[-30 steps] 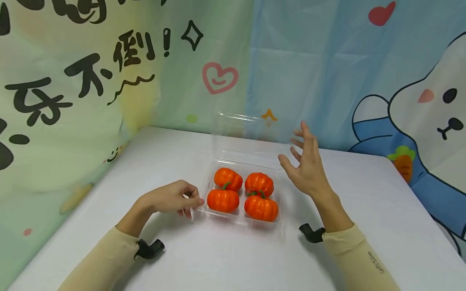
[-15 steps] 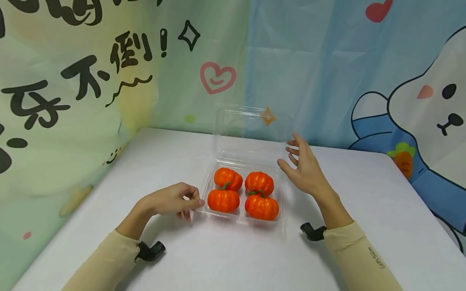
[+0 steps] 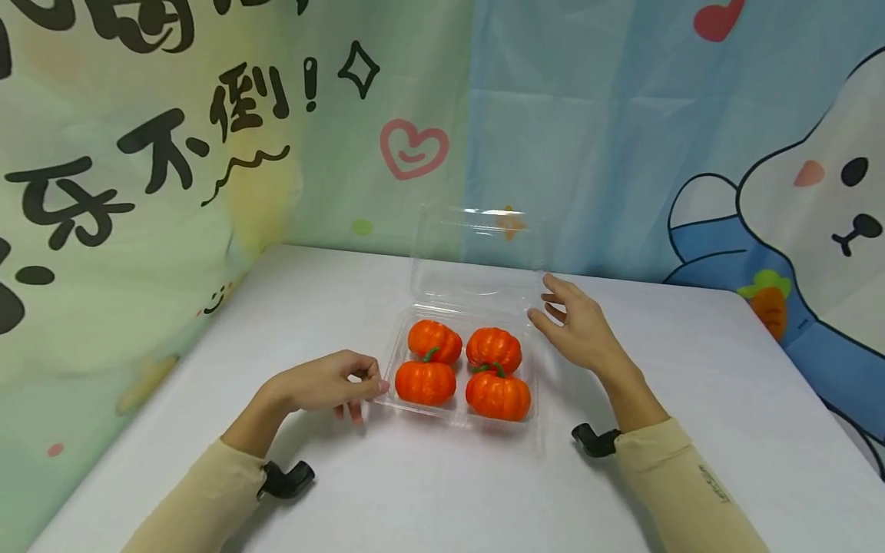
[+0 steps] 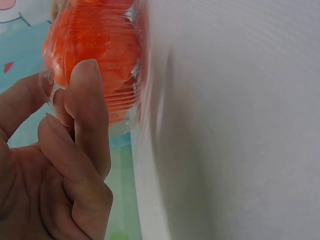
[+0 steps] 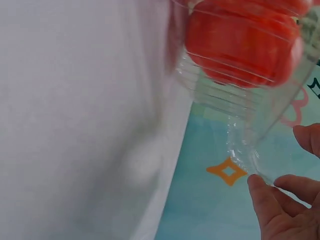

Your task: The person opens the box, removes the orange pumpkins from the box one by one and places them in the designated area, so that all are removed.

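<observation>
Clear container point(image 3: 452, 417) sits mid-table point(image 3: 415, 491), four orange pumpkins point(image 3: 498, 395) inside, hinged lid point(image 3: 477, 257) standing open toward twelve o'clock. Left hand point(image 3: 332, 382) pinches the rim between eight and nine, probably to steady the base; remaining fingers loosely bent. Right hand point(image 3: 577, 322) at two, fingers spread, thumb apart, fingertips at the lid's edge, apparently touching, not gripping; likely there to guide the lid. Forearms slant in from seven and five, right wrist raised.

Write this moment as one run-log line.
left hand: pinching near-left corner of clear container | right hand: at right edge of open lid, contact unclear | four orange pumpkins: inside container
</observation>
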The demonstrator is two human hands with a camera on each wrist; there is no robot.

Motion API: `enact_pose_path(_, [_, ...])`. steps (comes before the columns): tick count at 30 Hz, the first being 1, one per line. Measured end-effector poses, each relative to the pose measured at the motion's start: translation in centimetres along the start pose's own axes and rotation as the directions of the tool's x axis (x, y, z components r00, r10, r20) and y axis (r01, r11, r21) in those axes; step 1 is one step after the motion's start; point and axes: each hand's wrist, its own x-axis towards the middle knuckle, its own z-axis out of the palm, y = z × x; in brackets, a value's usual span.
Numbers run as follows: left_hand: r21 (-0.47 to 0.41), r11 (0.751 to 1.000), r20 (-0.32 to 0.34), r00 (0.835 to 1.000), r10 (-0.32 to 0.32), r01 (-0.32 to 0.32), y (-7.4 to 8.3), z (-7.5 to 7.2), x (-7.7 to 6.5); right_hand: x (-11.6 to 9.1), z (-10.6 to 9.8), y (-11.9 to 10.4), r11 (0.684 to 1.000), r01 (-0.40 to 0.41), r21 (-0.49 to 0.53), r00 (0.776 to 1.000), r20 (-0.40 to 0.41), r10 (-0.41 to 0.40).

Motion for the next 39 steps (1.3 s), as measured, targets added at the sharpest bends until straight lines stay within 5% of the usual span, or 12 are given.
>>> enact_pose_path(16, [-0.017,1.0,0.008,1.0,-0.014,0.015,0.0,-0.1,0.2,-0.1,0.9,0.8,0.992,-0.099,-0.079,0.988,0.114,0.108])
enact_pose_path(26, [-0.03,0.999,-0.006,1.0,-0.014,0.014,-0.1,0.3,0.3,-0.6,1.1,0.5,0.997,-0.039,-0.065,0.991,0.129,0.047])
enact_pose_path(39, [-0.012,1.0,-0.002,1.0,-0.019,0.019,-0.3,0.1,0.3,-2.3,0.9,-1.3,0.98,0.185,-0.075,0.983,0.023,-0.184])
